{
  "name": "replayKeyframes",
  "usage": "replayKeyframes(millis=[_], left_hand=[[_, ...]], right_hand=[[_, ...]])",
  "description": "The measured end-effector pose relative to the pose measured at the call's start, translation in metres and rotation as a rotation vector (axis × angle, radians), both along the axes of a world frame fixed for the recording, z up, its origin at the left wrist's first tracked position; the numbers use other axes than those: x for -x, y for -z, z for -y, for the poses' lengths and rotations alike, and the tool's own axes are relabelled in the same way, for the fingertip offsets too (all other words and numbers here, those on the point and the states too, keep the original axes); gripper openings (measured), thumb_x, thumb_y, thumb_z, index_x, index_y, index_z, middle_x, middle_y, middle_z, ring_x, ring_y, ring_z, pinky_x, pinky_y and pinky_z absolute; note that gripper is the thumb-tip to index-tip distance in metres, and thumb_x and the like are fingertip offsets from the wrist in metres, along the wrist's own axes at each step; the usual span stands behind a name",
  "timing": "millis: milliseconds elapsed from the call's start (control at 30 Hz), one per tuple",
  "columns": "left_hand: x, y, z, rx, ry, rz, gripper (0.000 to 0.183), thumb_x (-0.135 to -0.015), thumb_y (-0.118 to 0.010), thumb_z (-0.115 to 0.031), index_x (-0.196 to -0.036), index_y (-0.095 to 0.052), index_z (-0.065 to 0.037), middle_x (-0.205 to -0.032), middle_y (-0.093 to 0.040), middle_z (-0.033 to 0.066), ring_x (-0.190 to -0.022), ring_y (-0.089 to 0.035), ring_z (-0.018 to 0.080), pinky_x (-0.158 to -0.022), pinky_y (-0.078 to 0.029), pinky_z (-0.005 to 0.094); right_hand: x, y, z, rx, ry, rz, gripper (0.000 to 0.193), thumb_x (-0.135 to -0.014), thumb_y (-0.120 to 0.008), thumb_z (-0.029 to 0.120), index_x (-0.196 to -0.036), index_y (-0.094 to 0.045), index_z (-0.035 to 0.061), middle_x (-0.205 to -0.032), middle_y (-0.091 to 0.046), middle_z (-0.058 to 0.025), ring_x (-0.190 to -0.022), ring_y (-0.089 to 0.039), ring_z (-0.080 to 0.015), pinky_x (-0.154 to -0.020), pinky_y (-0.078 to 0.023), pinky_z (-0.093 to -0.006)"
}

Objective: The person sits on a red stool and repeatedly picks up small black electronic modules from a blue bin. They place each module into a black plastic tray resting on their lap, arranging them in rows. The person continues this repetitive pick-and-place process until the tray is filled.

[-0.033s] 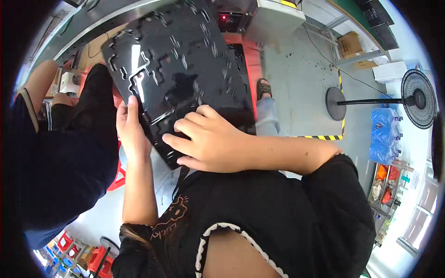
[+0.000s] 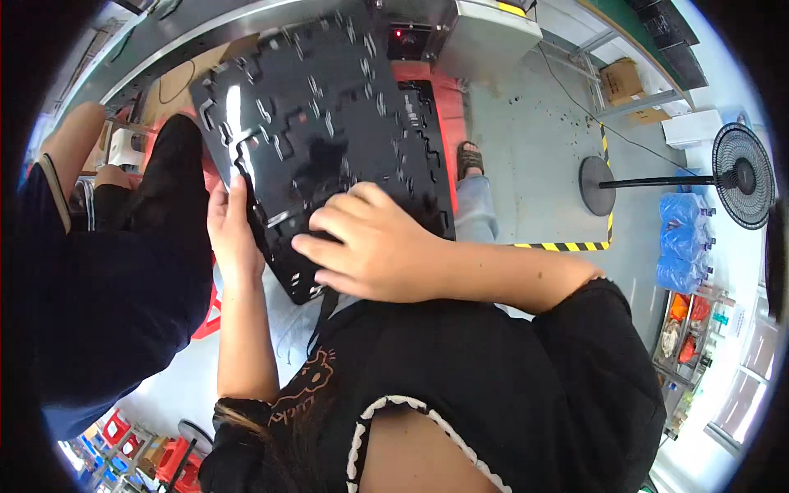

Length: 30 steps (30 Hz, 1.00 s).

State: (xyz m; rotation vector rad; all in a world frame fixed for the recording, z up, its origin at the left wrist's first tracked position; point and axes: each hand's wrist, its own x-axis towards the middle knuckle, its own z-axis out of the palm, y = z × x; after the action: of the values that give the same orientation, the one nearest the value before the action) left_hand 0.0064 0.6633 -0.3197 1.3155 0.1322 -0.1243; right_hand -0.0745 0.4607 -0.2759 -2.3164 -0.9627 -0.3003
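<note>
A large glossy black plastic sheet (image 2: 279,140) with raised, irregular shapes or slots slants in front of me. My left hand (image 2: 236,230) grips its left edge, thumb on the upper face. Over the sheet's near part lies my right hand (image 2: 370,246), fingers apart and bent, with nothing visible in them; some fingertips are hidden or blurred, so I cannot tell exactly where they touch. A second black sheet (image 2: 429,135) of similar look shows beneath the first at its right, over something red.
A person in dark clothes (image 2: 123,287) sits close on my left. A grey machine cabinet (image 2: 485,37) stands ahead. To the right are a standing fan (image 2: 742,175), blue bagged bundles (image 2: 682,238) and yellow-black floor tape (image 2: 567,244). Cardboard boxes (image 2: 622,80) sit under a bench.
The top sheet has shifted slightly toward the right and nearer to me. My right hand's fingers have moved a little over it; my left hand keeps its grip.
</note>
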Motion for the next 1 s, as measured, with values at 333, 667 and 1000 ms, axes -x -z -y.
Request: replayKeyframes(millis=[333,667,1000], left_hand=[[-0.034,0.150,0.014,-0.585,0.233,0.042,0.037,-0.095,-0.058,-0.032,-0.113,-0.065,0.001,-0.096,-0.068,0.0168,-0.092,-0.063,0.0234,-0.084,-0.048,0.0370],[-0.041,0.181,0.041,-0.911,0.144,0.177,0.041,-0.091,-0.060,-0.035,-0.105,-0.068,0.002,-0.095,-0.065,0.0283,-0.102,-0.056,0.0409,-0.096,-0.041,0.0454],[-0.038,0.141,0.040,-0.890,0.253,-0.004,0.047,-0.089,-0.062,-0.039,-0.093,-0.067,0.007,-0.085,-0.068,0.0248,-0.083,-0.067,0.0375,-0.077,-0.050,0.0418]], right_hand=[[-0.005,0.151,0.068,0.071,1.099,-0.250,0.067,-0.088,-0.061,0.029,-0.138,-0.035,-0.0082,-0.132,-0.044,-0.0314,-0.119,-0.047,-0.0458,-0.099,-0.038,-0.0530],[-0.016,0.186,0.098,-0.072,1.049,-0.536,0.060,-0.094,-0.053,0.032,-0.131,-0.039,-0.0127,-0.114,-0.056,-0.0335,-0.105,-0.057,-0.0482,-0.091,-0.048,-0.0510],[-0.070,0.040,0.121,0.379,0.646,-1.285,0.067,-0.094,-0.052,0.055,-0.106,-0.061,-0.0099,-0.085,-0.068,-0.0229,-0.078,-0.070,-0.0244,-0.072,-0.056,-0.0361]])
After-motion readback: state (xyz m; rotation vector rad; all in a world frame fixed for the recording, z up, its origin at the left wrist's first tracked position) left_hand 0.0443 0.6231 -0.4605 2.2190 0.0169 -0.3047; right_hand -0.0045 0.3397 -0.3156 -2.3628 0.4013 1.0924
